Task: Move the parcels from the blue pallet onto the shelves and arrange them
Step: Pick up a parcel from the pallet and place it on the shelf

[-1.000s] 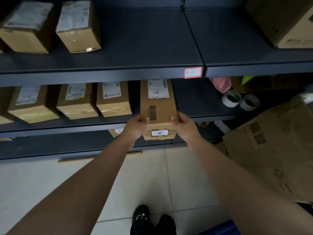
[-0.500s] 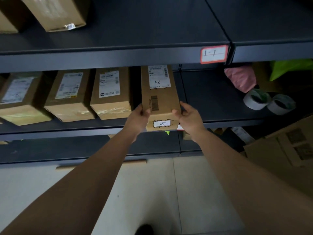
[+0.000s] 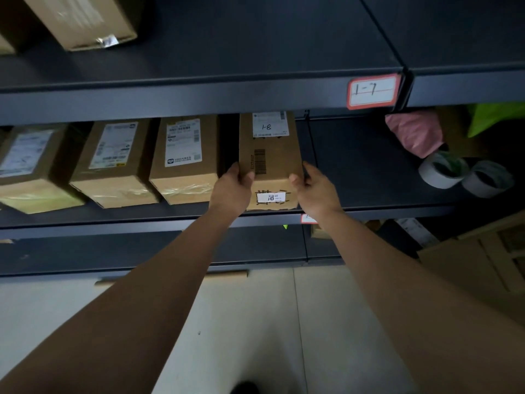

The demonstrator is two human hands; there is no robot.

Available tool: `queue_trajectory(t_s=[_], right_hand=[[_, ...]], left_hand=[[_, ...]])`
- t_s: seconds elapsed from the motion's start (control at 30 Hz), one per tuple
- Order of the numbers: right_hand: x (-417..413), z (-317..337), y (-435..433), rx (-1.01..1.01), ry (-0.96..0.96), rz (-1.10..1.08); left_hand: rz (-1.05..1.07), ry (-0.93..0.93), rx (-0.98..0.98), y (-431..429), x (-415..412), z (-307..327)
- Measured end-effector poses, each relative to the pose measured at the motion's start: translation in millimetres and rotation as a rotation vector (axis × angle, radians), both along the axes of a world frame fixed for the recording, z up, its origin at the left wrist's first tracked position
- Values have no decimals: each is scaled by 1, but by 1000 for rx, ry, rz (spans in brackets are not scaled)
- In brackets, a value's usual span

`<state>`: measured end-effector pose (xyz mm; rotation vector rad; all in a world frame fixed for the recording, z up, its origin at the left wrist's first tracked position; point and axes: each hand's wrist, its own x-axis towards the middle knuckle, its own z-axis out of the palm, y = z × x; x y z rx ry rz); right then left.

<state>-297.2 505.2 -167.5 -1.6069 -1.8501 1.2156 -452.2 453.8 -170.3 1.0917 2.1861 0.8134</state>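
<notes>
A long brown cardboard parcel [image 3: 271,155] with a white label marked "1-8" lies lengthwise on the middle dark shelf [image 3: 369,172], its front end near the shelf edge. My left hand [image 3: 233,189] grips its left side and my right hand [image 3: 314,189] grips its right side. Three similar labelled parcels [image 3: 184,160] stand in a row to its left on the same shelf. The blue pallet is out of view.
Another parcel [image 3: 85,21] sits on the upper shelf, whose edge carries a red-framed tag [image 3: 373,91]. Two tape rolls [image 3: 466,174], a pink bag [image 3: 414,132] and a green bag lie at the right of the middle shelf. Large flattened cardboard [image 3: 483,268] leans at the right.
Both hands have pushed the parcel further back onto the middle shelf, and its front end no longer overhangs the edge. The camera has come closer to the shelves.
</notes>
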Motion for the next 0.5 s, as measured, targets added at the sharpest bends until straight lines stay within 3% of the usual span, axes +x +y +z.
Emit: queue_trajectory(t_s=[0.27,0.5], right_hand=[[11,41,-21,87,-315,142],[34,90,-56,253,-523,278]], left_hand=[[-234,315,-125,-18,-3,31],[-425,538,-102,-54,11,85]])
